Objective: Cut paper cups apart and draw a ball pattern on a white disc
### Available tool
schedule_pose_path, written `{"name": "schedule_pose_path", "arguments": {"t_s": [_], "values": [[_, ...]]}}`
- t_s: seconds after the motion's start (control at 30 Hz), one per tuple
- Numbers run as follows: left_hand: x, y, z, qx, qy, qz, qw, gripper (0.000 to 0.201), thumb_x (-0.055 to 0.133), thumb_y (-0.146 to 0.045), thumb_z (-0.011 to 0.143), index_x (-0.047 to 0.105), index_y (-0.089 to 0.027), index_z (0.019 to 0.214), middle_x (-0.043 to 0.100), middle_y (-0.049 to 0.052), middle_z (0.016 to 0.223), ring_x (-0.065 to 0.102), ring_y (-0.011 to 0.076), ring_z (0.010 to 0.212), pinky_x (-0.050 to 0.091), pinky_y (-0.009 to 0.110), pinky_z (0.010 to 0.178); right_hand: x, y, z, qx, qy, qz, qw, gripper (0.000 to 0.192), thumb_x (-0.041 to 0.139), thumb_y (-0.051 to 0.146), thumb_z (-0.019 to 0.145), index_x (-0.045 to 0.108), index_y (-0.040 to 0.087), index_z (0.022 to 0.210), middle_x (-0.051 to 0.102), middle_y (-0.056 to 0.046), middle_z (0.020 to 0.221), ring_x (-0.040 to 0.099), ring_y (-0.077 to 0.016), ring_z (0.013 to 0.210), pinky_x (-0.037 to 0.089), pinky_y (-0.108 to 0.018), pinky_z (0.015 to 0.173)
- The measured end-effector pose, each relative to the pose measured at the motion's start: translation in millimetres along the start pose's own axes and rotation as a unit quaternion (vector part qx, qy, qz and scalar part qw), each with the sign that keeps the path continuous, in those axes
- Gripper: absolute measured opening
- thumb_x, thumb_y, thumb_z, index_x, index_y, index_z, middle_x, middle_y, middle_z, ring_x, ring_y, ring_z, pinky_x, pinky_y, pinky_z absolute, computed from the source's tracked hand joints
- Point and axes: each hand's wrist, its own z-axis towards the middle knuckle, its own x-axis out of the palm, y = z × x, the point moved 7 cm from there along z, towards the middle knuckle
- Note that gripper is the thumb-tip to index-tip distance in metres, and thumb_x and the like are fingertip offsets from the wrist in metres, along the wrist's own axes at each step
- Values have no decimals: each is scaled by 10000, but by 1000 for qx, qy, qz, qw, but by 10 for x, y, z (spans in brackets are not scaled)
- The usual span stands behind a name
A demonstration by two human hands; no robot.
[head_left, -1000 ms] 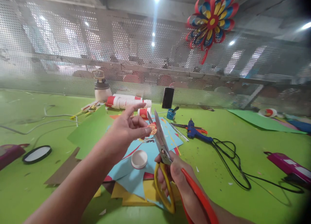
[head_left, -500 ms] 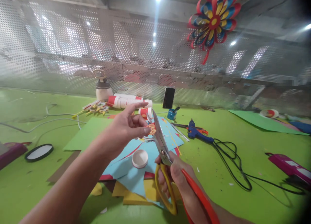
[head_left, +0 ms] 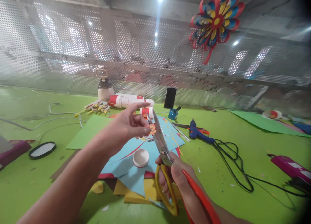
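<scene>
A small orange paper piece (head_left: 152,130) with a pale pattern is held up above the tabletop (head_left: 233,159), pinched between the thumb and middle fingertips of the left hand (head_left: 126,128), whose forefinger points out straight toward the right. The blades of a pair of scissors (head_left: 163,152) close on the right edge of that piece, their tips pointing up and away from the camera. The right hand (head_left: 178,182) grips the scissors from below, fingers curled through the yellow loop while the red handle runs back along the wrist. Directly under both hands lies a loose heap of coloured paper sheets (head_left: 136,172), light blue on top with yellow, red and brown edges showing beneath, and a white round lid (head_left: 141,158) sits on the blue sheet just left of the scissors. A green sheet (head_left: 89,131) lies to the left of the heap. Farther right on the green tabletop rests a blue glue gun (head_left: 198,135), its black cord (head_left: 233,165) looping toward the near right. Behind the left hand lie white glue bottles (head_left: 128,101) with red labels, near a small blue pot (head_left: 173,114) and a dark phone (head_left: 169,97) standing against the perforated metal screen (head_left: 73,55). A paper flower (head_left: 216,21) in red, blue and yellow hangs on that screen at upper right.
</scene>
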Motion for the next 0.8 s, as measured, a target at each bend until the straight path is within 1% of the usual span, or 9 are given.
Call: {"name": "schedule_pose_path", "arguments": {"t_s": [0.2,0.27,0.33,0.4,0.47,0.5,0.57,0.63,0.8], "values": [[40,38,14,-4,-3,-14,1000,700,774,-126,659,485,-164,1296,613,-20,661,542,128,616,386,264,578,-13,7,-6,5,-13,11,1000,519,424,711,860,538,222,992,520,10,679,475,-123,565,407,-246,522],[76,73,14,-7,-15,-43,999,666,778,-129,658,507,-156,1266,613,-17,665,536,120,609,381,255,569,-26,-6,5,2,-20,27,999,518,433,707,860,540,219,997,521,9,681,480,-121,573,403,-235,522],[120,128,7,-20,-37,-97,994,612,770,-133,671,528,-148,1233,631,3,705,564,127,650,402,252,595,-41,-33,25,-2,-27,46,999,512,438,697,865,542,219,1015,526,7,692,484,-119,579,401,-230,522],[166,204,-10,-43,-66,-161,984,495,746,-160,710,565,-144,1170,659,43,805,611,154,758,435,260,657,-57,-56,47,-8,-33,61,998,508,442,695,864,541,223,1024,529,8,696,481,-116,569,399,-227,514],[213,281,-37,-67,-95,-198,973,300,727,-212,746,626,-122,1014,656,64,863,602,143,788,438,245,672,-73,-54,62,-16,-42,63,997,513,446,707,853,535,229,1018,535,7,694,484,-119,567,405,-232,511],[261,314,-48,-80,-88,-203,972,232,707,-257,776,642,-110,943,650,76,887,591,141,800,439,246,678,-82,-44,64,-18,-48,58,997,516,446,714,849,531,232,1013,537,6,695,486,-122,570,409,-237,515],[320,343,-66,-80,-84,-196,974,203,689,-294,791,650,-107,862,643,83,900,573,146,810,431,248,664,-90,-16,59,-17,-58,45,997,527,446,728,839,526,235,1007,540,5,698,486,-125,575,416,-248,526],[349,341,-76,-61,-82,-173,980,200,691,-311,793,645,-121,834,636,69,870,556,142,791,420,255,663,-87,12,49,-13,-62,35,997,536,444,737,833,524,234,1001,537,5,700,484,-125,577,419,-257,536],[333,311,-76,-22,-79,-79,994,193,663,-323,818,620,-137,790,621,46,795,519,133,711,391,290,669,-62,24,43,-11,-51,22,998,547,435,746,829,515,234,1006,530,8,696,483,-129,577,419,-270,538]]}}
